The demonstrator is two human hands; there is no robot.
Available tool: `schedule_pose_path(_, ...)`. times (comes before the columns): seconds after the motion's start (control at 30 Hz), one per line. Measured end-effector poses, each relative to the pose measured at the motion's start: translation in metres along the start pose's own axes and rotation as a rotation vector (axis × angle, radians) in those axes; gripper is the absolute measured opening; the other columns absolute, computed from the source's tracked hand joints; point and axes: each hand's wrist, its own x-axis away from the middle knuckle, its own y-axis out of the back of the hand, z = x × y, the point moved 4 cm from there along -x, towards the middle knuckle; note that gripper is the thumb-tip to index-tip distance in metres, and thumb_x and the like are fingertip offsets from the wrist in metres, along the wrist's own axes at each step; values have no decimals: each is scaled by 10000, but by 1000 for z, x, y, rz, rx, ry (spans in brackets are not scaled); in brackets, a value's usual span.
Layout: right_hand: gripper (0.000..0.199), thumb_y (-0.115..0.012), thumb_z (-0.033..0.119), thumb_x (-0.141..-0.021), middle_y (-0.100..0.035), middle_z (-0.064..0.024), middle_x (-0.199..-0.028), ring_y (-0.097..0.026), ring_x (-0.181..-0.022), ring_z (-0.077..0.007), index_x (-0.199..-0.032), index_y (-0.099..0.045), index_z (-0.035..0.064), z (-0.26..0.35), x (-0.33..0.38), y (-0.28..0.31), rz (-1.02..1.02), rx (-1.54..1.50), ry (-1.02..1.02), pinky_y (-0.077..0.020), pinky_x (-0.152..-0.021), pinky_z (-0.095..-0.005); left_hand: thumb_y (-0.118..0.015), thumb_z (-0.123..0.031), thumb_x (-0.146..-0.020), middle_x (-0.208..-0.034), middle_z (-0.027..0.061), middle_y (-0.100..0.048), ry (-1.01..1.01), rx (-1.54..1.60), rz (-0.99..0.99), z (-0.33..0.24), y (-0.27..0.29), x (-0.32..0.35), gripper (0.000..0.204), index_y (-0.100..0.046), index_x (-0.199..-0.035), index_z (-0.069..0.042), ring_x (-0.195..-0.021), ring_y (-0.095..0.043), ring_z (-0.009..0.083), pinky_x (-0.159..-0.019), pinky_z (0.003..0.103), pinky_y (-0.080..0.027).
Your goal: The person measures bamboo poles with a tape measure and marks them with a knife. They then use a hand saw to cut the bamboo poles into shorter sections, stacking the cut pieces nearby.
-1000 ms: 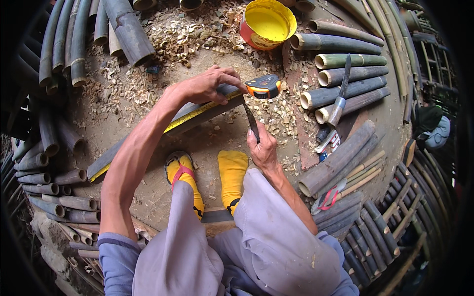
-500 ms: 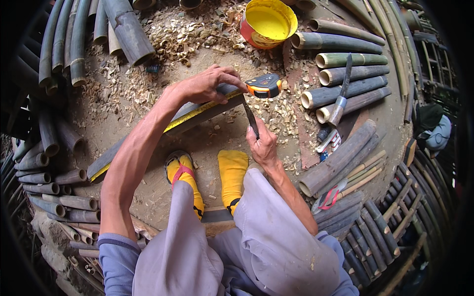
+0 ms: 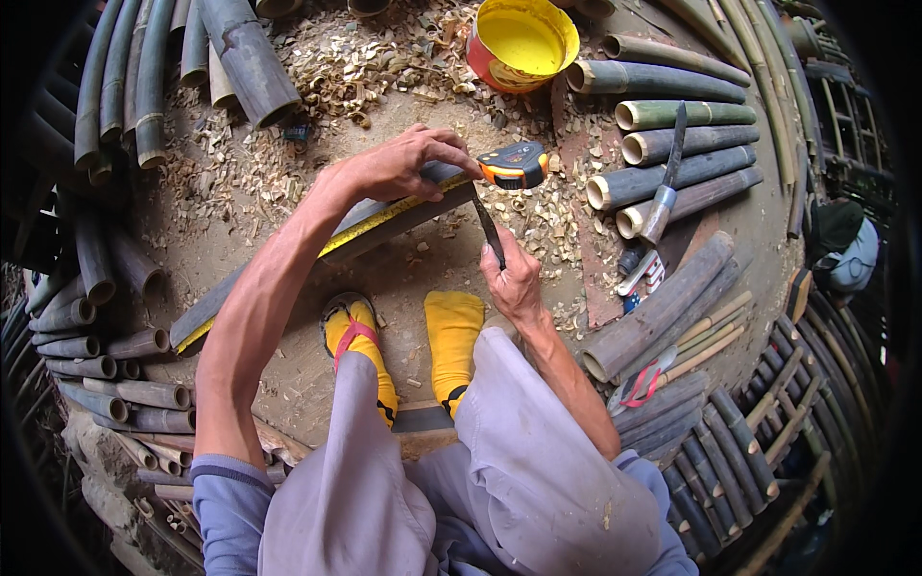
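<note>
A long dark bamboo piece [image 3: 384, 240] lies slantwise in front of me, its far end up to the right. Along it runs the yellow tape [image 3: 360, 228] of an orange-and-black tape measure [image 3: 514, 166], whose case sits just past that end. My left hand [image 3: 415, 165] is closed over the far end, fingers on the bamboo and the tape. A narrow dark-bladed knife [image 3: 488, 227] is gripped in my right hand [image 3: 514, 284], its tip at the bamboo's end beside the tape measure. The handle is hidden inside the fist.
Wood chips [image 3: 355, 72] litter the ground ahead. A yellow bucket [image 3: 523, 43] stands at the far middle. Cut bamboo lengths [image 3: 687, 149] lie at right, a large knife [image 3: 669, 178] across them. More bamboo is stacked at left [image 3: 154, 396]. A loose sandal [image 3: 642, 384] rests at right.
</note>
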Motion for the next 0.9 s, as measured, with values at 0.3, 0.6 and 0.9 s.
schedule_pose_path(0.3,315,-577,36,-868,-649,-238,-848,-675,-766,-382,-1175,-528,-11,1,-2,2,11,-1,-4,-532,-611,-417,-729,-73,-669,-1254,40,-525,-19,1,-4,-2,1,0,607,-614,-1246,-224,-1226,-434,260,-1106,408,-293)
schedule_pose_path(0.6,313,-576,37,-869,-645,-249,-881,-661,-797,-402,-1175,-527,-9,1,-3,5,46,-30,-39,-523,-634,-431,-740,-85,-687,-1249,53,-533,-25,-1,-16,1,0,-1,604,-615,-1253,-256,-1193,-455,268,-1066,398,-324)
schedule_pose_path(0.9,330,-532,77,-897,-636,-228,-780,-671,-708,-360,-1216,-512,-6,-24,21,20,138,6,-218,-510,-579,-423,-726,-76,-686,-1233,49,-536,4,-22,17,-2,0,-4,600,-610,-1255,-227,-1217,-451,254,-1081,401,-318)
